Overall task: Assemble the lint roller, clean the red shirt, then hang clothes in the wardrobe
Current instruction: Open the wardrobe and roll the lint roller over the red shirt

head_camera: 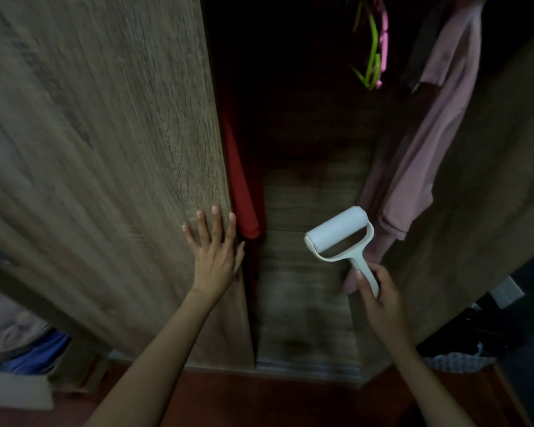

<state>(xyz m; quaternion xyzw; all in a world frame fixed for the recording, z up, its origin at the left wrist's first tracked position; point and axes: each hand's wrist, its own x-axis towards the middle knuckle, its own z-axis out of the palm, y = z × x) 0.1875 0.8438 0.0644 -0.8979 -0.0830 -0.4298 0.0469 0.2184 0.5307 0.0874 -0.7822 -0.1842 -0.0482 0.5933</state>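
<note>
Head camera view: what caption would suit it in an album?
Left hand flat on the wardrobe door, right hand gripping the lint roller, red shirt just inside.

White lint roller (336, 234), red shirt (241, 192)

Red shirt (241, 192) mostly behind the wardrobe door (105, 149) — hangers (372, 47) and pink garment (429, 134) partly past the top edge.
</note>
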